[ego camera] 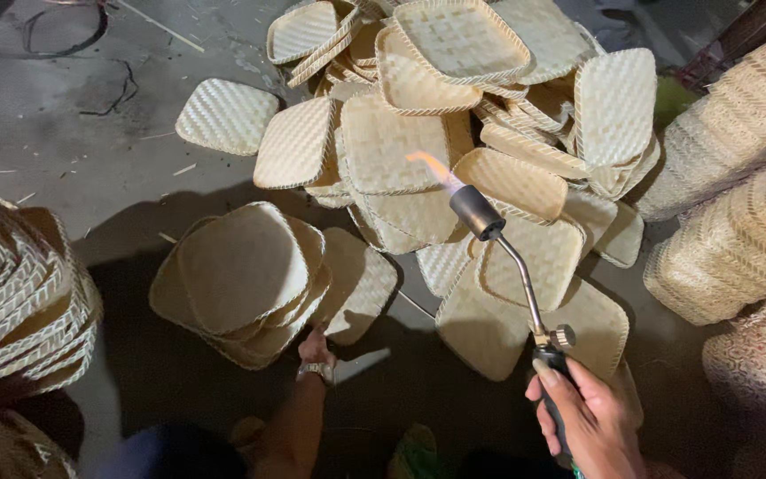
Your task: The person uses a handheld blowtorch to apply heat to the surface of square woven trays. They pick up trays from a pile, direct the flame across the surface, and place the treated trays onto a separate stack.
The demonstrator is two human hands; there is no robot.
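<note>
Woven bamboo trays [454,133] lie heaped on the grey concrete floor [64,133], their rims overlapping. Right hand [589,419], fingers wrapped around the handle, holds a lit gas torch [511,262] whose flame [432,168] points at the heap. Left hand [316,348] grips the edge of a smaller stack of trays [241,279], fingers hidden beneath it. Bare floor opens at upper left; stacked woven baskets [738,177] crowd the right, another stack [15,302] the left.

- Burning beside the big heap of woven trays [454,133]: one blowtorch [511,266].
- Lying left of that heap: one smaller tray stack [241,275].
- Working below it: two hands.
</note>
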